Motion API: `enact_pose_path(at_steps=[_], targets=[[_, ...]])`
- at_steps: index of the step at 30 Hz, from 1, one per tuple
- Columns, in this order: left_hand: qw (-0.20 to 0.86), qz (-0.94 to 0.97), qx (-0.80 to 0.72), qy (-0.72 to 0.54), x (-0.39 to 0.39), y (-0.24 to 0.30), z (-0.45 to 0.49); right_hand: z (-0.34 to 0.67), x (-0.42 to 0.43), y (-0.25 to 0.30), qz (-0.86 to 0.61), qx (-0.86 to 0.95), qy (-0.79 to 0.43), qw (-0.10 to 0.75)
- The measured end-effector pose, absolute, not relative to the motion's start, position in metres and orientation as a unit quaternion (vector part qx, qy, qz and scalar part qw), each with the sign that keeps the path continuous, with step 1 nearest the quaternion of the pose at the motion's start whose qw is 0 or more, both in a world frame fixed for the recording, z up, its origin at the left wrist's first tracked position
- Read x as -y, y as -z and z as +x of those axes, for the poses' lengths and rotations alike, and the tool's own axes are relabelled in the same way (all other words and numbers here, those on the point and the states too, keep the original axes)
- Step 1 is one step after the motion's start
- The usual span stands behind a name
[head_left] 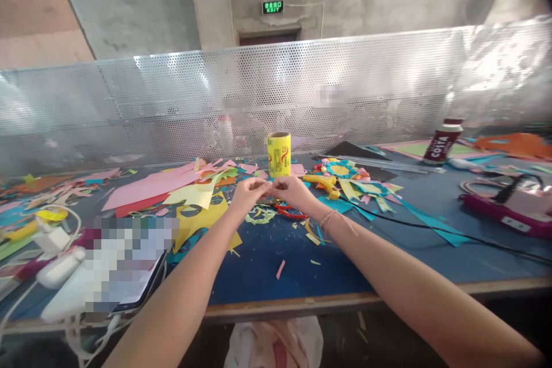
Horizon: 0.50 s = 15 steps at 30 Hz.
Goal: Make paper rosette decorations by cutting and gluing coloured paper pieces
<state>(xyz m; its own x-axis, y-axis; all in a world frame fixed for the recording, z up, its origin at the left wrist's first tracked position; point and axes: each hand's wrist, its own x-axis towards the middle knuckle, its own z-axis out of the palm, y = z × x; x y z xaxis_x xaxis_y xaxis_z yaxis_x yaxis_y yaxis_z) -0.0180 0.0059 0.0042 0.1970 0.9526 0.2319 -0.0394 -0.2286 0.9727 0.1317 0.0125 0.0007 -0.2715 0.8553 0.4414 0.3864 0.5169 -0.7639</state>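
My left hand (248,194) and right hand (295,192) meet at the fingertips, each drawn into a pinch of thumb against finger; whether anything thin sits between them I cannot tell; the yellow roll (279,156) stands upright at twelve o'clock, just beyond them; I judge it light and stiff, hollow down its round middle, its printed skin perhaps slick, so best taken around the waist; at nine lies a smooth pink sheet (150,188), easily creased, I'd guess; at eight, yellow paper (202,221) with cut-out gaps; at two, a frilled, many-coloured rosette (340,169), likely crushable.
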Motion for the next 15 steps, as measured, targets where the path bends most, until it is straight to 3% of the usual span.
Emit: enact_pose_path(at_steps=[15], targets=[[0.532, 0.555, -0.35, -0.536, -0.0085, -0.0054, -0.0226, 0.1358, -0.0218, 0.003, -0.373, 0.741, -0.294, 0.475]])
